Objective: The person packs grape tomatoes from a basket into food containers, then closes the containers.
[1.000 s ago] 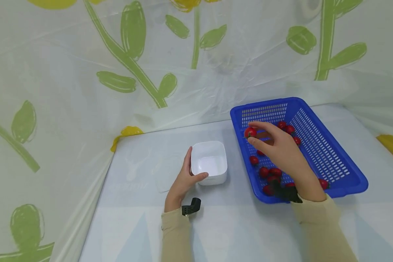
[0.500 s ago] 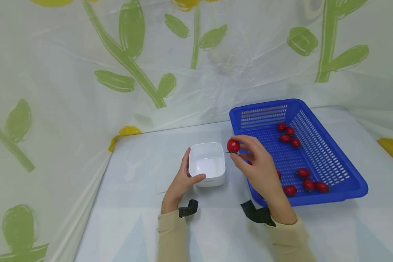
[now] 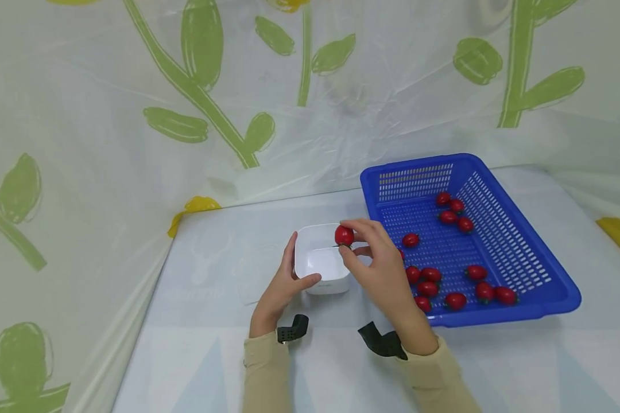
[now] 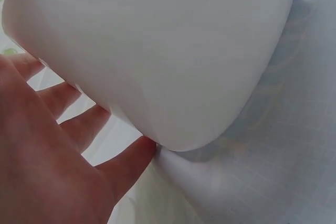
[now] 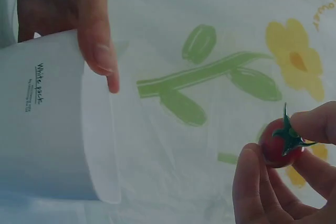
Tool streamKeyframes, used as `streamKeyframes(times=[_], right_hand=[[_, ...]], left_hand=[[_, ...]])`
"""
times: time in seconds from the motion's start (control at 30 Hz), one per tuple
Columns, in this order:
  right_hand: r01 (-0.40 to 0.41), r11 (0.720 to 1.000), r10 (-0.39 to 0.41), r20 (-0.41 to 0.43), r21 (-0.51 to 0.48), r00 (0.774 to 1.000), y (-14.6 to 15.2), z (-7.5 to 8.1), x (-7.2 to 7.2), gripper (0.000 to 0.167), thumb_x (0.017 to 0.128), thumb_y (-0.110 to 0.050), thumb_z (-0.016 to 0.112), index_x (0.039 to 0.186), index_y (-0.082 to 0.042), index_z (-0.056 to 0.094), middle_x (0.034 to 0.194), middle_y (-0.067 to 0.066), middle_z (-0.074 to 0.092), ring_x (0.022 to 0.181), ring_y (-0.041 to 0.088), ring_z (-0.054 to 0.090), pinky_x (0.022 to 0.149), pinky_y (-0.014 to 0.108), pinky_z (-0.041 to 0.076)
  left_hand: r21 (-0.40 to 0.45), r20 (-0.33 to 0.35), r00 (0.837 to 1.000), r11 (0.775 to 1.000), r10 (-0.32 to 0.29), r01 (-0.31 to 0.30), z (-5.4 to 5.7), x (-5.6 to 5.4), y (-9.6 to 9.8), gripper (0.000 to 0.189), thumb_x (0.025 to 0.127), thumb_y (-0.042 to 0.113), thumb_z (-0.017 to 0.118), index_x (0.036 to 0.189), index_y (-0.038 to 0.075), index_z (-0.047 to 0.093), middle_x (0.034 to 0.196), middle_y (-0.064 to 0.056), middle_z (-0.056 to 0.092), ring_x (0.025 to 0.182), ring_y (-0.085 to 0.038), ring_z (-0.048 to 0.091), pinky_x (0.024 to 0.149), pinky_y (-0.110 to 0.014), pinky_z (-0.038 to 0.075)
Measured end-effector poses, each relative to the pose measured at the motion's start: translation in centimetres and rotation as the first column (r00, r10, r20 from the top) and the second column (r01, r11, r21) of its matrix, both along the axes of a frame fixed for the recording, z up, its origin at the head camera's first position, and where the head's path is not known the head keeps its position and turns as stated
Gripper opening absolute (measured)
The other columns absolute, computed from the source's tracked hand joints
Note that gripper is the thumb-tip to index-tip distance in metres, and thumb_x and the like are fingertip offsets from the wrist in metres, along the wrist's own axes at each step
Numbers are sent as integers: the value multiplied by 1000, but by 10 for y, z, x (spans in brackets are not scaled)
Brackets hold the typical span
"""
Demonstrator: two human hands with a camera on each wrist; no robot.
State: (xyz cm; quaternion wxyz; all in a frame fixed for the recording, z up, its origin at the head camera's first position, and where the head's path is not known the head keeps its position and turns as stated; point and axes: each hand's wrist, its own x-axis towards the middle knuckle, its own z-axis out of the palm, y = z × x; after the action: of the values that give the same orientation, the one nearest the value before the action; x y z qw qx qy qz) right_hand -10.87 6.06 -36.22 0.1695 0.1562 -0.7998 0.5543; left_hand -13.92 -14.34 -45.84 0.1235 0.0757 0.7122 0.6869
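My left hand (image 3: pixel 281 289) holds a white square plastic container (image 3: pixel 326 288), thumb at its near rim and fingers along its left side. In the left wrist view the fingertips touch the wall of the container (image 4: pixel 173 51). Over the right part of its opening, my right hand (image 3: pixel 382 272) pinches a red cherry tomato (image 3: pixel 344 235) between thumb and fingers. A green calyx and stem show on the tomato (image 5: pixel 273 148) in the right wrist view. The part of the container's inside that shows in the head view is white, with nothing visible in it.
A blue perforated basket (image 3: pixel 496 316) stands at the right, with several loose cherry tomatoes (image 3: pixel 427 288) on its floor. A faint, see-through flat piece (image 3: pixel 249 289) lies left of the container. A flower-print sheet (image 3: pixel 351 143) hangs behind the table.
My right hand has carried the tomato leftward from above the basket to over the container's opening. The left hand keeps its hold on the container, which stays nearly in place.
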Motion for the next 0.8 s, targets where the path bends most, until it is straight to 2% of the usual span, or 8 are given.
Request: streamKeyframes(times=[0.13,0.3,0.37,0.5,0.63,0.8], right_hand=[[-4,999,4,9,45,1000,-9,-7,-2,39,81,-15,65,119,-15,56,114,0,50,95,11,52,72,26,51],[-21,993,22,-9,113,1000,-18,-16,-4,38,81,-16,65,119,-14,56,113,0,51,93,9,53,68,22,50],[-26,991,27,-7,131,1000,-21,-20,-6,38,81,-15,65,118,-14,57,112,-1,51,92,8,53,67,20,50],[-25,982,23,10,186,1000,-25,-29,-9,37,80,-14,65,116,-14,58,110,-2,51,92,7,53,67,18,49],[-43,973,41,14,225,999,-29,-39,-12,35,80,-14,65,114,-14,59,108,-2,52,89,8,54,68,21,49],[-33,946,34,2,324,999,-34,-49,-12,34,79,-18,66,113,-15,60,105,-2,55,88,10,55,74,25,49]], left_hand=[[-40,-5,1000,999,10,-10,-1,-1,0,88,78,27,68,137,46,6,141,20,15,124,-15,27,94,-43,38],[-141,-33,998,988,57,-61,-2,-2,-1,73,84,36,59,137,47,10,143,24,9,132,-6,8,103,-50,18],[-159,-46,996,984,72,-79,-3,-3,-2,66,86,39,55,137,47,13,143,23,9,132,-6,6,104,-50,14],[-136,-57,995,986,87,-94,-3,-4,-3,58,89,39,50,137,45,18,144,19,13,133,-9,10,104,-49,15],[-107,-54,995,990,89,-95,-5,-4,-4,57,89,39,50,138,43,21,144,19,15,132,-6,10,104,-50,14],[-88,-41,994,991,100,-103,-6,-2,-4,58,88,40,52,138,43,22,143,21,16,132,-4,11,104,-53,11]])
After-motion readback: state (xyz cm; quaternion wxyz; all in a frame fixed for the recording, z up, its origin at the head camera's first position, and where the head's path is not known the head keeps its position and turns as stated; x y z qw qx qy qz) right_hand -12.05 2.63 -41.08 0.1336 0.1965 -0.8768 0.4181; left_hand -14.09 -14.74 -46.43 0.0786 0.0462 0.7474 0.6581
